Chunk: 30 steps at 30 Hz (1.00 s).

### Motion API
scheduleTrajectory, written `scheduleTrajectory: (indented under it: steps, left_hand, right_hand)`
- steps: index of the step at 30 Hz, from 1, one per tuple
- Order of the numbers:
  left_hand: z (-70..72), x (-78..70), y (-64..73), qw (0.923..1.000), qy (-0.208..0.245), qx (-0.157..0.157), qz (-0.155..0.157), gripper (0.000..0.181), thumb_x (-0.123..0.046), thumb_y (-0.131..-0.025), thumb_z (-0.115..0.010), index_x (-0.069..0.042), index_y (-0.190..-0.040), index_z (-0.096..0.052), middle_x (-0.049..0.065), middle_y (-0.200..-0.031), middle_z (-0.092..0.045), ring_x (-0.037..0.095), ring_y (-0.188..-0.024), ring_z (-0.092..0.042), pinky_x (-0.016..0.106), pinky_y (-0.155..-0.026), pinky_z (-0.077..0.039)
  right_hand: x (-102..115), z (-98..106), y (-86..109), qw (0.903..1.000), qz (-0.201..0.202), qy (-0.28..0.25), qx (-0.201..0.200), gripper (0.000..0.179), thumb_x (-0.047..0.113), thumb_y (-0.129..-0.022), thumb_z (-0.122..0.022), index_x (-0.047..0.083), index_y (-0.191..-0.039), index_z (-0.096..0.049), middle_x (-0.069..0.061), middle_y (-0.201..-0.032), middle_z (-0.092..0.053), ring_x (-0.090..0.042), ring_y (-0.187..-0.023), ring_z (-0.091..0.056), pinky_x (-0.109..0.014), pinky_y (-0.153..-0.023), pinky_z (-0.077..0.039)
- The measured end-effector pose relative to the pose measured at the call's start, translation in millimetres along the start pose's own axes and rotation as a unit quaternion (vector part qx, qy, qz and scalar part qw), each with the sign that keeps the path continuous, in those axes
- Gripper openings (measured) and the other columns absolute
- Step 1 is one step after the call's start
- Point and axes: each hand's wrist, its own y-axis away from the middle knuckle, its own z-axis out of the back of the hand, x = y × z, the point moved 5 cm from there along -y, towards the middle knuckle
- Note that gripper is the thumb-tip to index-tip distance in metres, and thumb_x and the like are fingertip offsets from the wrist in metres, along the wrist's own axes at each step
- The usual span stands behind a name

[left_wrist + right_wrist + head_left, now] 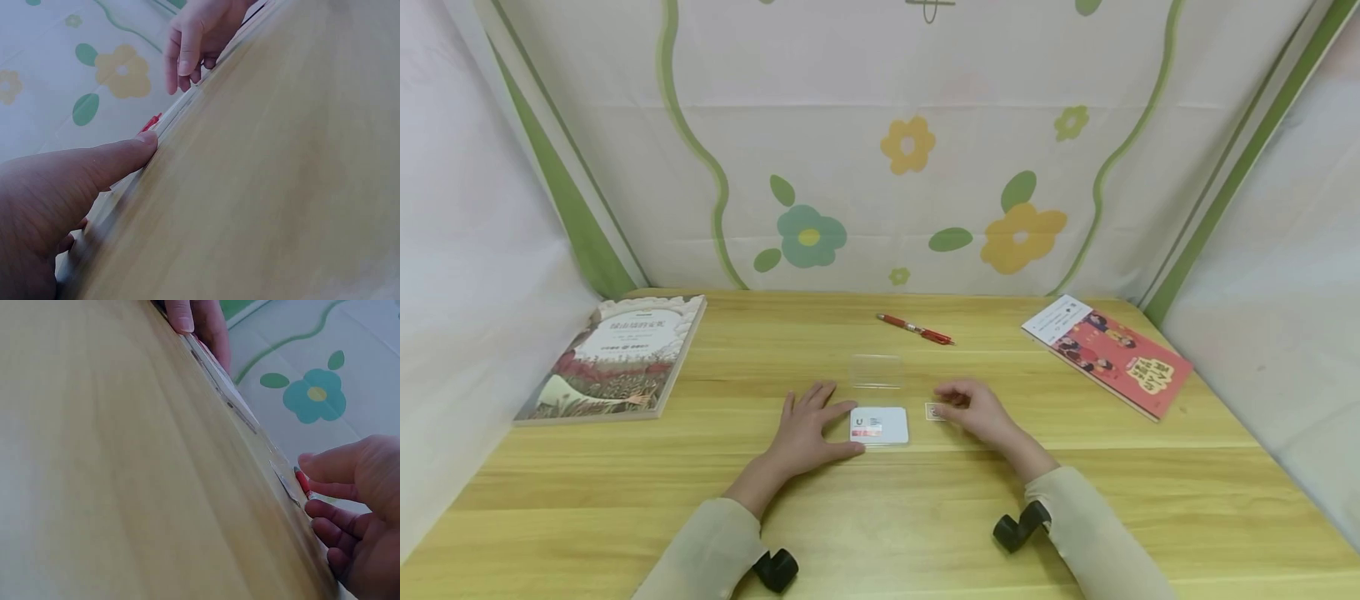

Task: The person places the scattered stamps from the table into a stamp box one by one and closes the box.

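A white card (891, 425) with a dark U-shaped mark and a red strip lies on the table with a clear plastic edge around it. My left hand (808, 429) spreads around its left end, thumb at the near edge and index finger at the far left corner. In the left wrist view the thumb (125, 156) is stretched out straight. To the card's right is a small printed square (933, 412), partly covered by my right hand (973, 408). The right wrist view has loosely bent fingers (337, 519) right at the square's end, with a gap below the thumb.
A clear plastic lid-like piece (877, 372) lies just behind the card. Farther back is a red pen (916, 328). A thick illustrated book (617, 358) rests at the left, a red booklet (1112, 354) at the right. Flowered cloth (865, 208) hangs behind the table.
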Motion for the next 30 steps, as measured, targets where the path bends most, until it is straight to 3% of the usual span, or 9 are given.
scheduleTrajectory:
  steps: [12,30]
  left_hand:
    - [-0.3,-0.4,0.2,1.0000,-0.001,0.000,0.002,0.067,-0.060,-0.066,-0.060,-0.021,-0.120,-0.053,0.013,-0.136,-0.029,0.030,-0.126,-0.016,0.055,-0.095,0.000]
    - [0.8,-1.7,0.2,1.0000,-0.009,0.002,-0.001,0.067,-0.061,-0.066,-0.058,-0.021,-0.120,-0.053,0.014,-0.135,-0.029,0.031,-0.126,-0.015,0.057,-0.094,0.000]
  right_hand:
    - [-4.8,-2.9,1.3,0.9942,0.045,0.097,-0.008,0.018,0.011,-0.072,-0.069,0.005,-0.088,-0.064,-0.002,-0.088,-0.053,-0.017,-0.080,-0.047,-0.032,-0.071,-0.039]
    - [-1.0,-6.2,1.9,0.9906,0.035,0.132,0.006,0.009,0.009,-0.075,-0.065,0.007,-0.082,-0.060,0.000,-0.085,-0.049,-0.016,-0.080,-0.045,-0.031,-0.071,-0.039]
